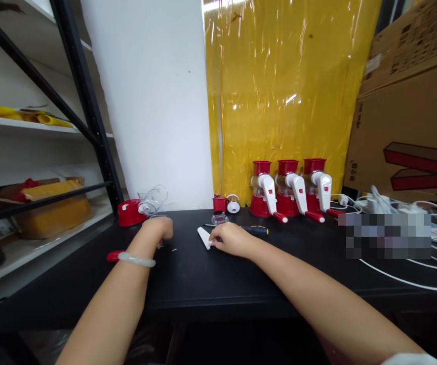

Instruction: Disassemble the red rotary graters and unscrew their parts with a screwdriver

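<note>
My right hand (231, 239) pinches a white crank arm (203, 236) lying on the black table. My left hand (162, 227) is bent down with its fingers curled near the tabletop; its fingertips are mostly hidden. A small screw (174, 249) lies just right of it. Beside my left wrist, partly behind it, is a red crank grip (113, 256). Beyond that hand are a red grater base (130, 213) and a clear plastic housing (151, 201). Behind my right hand lie a screwdriver (256, 230), a clear ring (219, 219), a red part (220, 204) and a round drum (233, 204).
Three assembled red-and-white rotary graters (263, 192) stand at the back right. White cables (404, 281) and plugs spread over the right side, below a large cardboard box (404, 121). A black-framed shelf (85, 66) rises at left; a yellow curtain (286, 91) hangs behind.
</note>
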### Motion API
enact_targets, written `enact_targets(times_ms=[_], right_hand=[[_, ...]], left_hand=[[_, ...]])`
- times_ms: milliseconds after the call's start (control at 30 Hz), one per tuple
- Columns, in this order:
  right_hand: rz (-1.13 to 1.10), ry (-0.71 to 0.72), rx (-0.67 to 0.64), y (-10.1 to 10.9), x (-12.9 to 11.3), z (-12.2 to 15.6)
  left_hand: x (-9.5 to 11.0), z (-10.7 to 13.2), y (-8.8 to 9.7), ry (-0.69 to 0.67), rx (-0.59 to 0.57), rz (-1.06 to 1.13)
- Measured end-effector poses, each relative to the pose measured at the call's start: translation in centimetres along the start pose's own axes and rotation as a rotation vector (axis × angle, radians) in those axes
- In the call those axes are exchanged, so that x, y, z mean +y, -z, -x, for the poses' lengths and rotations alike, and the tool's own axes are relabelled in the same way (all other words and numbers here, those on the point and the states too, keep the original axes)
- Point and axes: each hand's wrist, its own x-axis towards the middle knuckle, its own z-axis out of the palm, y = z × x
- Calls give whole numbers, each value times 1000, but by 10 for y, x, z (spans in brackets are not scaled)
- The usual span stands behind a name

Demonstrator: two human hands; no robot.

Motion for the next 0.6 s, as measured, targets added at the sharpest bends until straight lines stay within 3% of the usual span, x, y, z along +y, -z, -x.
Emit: enact_targets(times_ms=[100, 167, 267, 467, 533, 600], right_hand=[[-14, 8, 26, -1, 1, -1], [-31, 11, 49, -1, 1, -2], [-71, 13, 77, -3, 4, -2], [-169, 18, 151, -8, 7, -4], [-277, -23, 179, -10, 7, -6], [-434, -109, 188, -10, 6, -9]], left_hand=[[12, 3, -2, 4, -160, 82], [19, 4, -3, -14, -204, 151], [17, 2, 0, -18, -188, 220], [-5, 2, 15, 40, -101, 251], [-1, 7, 19, -91, -65, 320], [11, 15, 20, -372, 41, 367]])
